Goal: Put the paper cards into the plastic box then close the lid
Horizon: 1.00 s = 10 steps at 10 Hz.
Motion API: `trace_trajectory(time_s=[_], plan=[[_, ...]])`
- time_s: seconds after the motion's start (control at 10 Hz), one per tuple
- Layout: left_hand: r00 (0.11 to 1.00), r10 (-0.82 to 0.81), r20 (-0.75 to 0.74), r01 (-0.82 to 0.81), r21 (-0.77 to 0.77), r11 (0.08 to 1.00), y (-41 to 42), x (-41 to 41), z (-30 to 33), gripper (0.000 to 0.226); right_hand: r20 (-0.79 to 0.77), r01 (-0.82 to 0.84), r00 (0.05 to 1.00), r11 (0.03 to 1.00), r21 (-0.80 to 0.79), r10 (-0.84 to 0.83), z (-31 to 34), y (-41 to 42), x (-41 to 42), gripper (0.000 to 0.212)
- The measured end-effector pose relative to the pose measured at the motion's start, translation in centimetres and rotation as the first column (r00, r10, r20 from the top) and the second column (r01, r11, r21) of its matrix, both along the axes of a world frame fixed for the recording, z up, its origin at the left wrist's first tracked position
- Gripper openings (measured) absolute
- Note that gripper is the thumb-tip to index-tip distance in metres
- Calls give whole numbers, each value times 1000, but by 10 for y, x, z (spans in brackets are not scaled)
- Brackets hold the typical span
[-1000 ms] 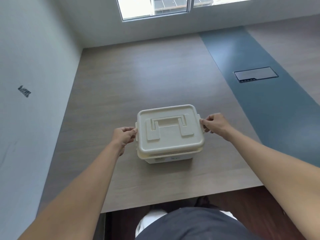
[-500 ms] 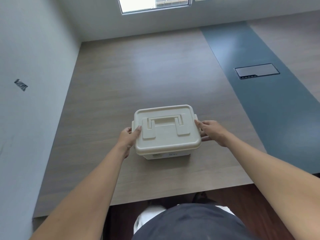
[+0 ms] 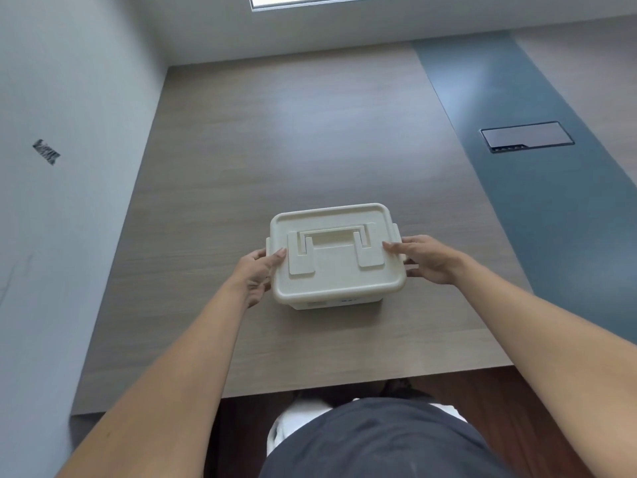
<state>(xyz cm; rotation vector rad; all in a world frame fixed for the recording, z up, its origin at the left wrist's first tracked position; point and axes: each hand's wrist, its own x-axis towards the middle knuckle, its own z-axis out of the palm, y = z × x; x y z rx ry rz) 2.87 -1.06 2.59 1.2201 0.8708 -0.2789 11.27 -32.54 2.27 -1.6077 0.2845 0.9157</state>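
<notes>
The cream plastic box (image 3: pixel 336 258) sits at the centre of the frame on the wooden table (image 3: pixel 275 139), its lid (image 3: pixel 331 270) seated on top with the carry handle (image 3: pixel 332 236) folded flat. The left hand (image 3: pixel 256 276) presses the lid's left edge, thumb on top, its grip clamped on the rim. The right hand (image 3: pixel 425 258) holds the right edge likewise, fingers lying over the side latch (image 3: pixel 396 231).

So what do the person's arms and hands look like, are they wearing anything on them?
Both arms are bare all the way up, with no sleeves showing. The left hand and the right hand have no gloves, rings, watch or bracelets that can be seen. The fingernails look short and plain. Lower down, the person wears a dark grey top.
</notes>
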Motion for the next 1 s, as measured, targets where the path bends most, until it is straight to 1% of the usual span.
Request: trace_trajectory(time_s=[0.1,0.2,0.3,0.4,0.5,0.6,0.7,0.8,0.9,1.0], plan=[[1000,13,18,-13,-9,1000,-1,0,-2,47,3,19,1000,999,29,-20,-2,1,1,37],[998,45,43,-46,20,999,-2,6,-5,50,14,48,999,998,46,-49,-2,4,4,40],[993,101,66,-105,65,992,-1,12,-4,61,45,104,993,994,17,-105,-2,8,5,48],[993,17,120,-46,244,969,0,16,1,37,184,177,969,983,-50,-165,-2,10,7,50],[984,-5,179,-63,370,927,-4,19,0,32,394,212,909,966,-151,-138,-4,19,7,40],[980,49,195,-126,400,908,-10,22,-7,31,570,301,819,896,-326,-68,-13,36,2,34],[968,61,245,-176,480,859,-16,25,-15,40,655,371,755,811,-453,20,-14,54,-7,35],[976,19,218,-142,565,813,-10,30,-29,49,669,342,736,794,-503,107,-11,55,-7,35],[978,-73,195,-71,639,766,-3,31,-27,55,664,264,727,823,-503,172,-3,42,-2,39],[973,3,230,-166,692,702,1,22,-19,52,652,280,756,874,-396,53,2,29,-6,51]])
